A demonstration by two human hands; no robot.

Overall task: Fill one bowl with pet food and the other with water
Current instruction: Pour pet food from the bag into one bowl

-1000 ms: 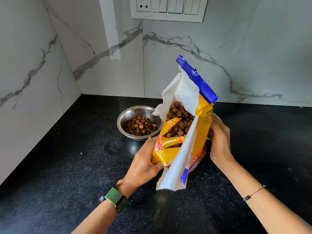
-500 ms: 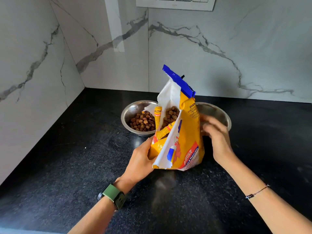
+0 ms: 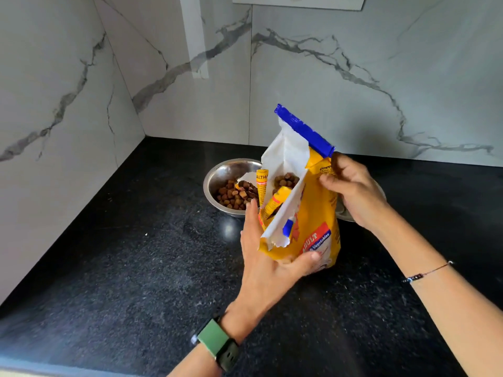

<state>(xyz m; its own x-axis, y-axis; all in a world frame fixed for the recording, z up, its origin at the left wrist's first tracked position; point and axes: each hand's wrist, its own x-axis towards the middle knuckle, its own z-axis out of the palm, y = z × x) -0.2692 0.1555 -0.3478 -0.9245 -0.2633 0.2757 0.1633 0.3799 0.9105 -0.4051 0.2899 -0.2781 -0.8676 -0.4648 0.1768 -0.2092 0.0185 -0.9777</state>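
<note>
A yellow pet food bag [image 3: 315, 210] with a blue top strip stands upright on the black counter [image 3: 122, 268], its torn mouth open and brown kibble showing inside. My left hand [image 3: 268, 259] holds its lower left side, thumb across the front. My right hand [image 3: 353, 189] pinches the bag's upper right edge just under the blue strip. Behind the bag on the left sits a steel bowl [image 3: 215, 180] partly filled with kibble. A second steel bowl [image 3: 344, 213] is mostly hidden behind the bag and my right hand, so its contents cannot be seen.
Marble walls [image 3: 68, 104] meet in a corner behind and to the left of the bowls. A switch plate [image 3: 299, 1] is at the top edge. The counter's front edge [image 3: 40, 368] runs along the bottom left.
The bag has gone from tilted toward the bowl to standing upright. My right hand has climbed from the bag's side to its upper edge. My left thumb now wraps the front.
</note>
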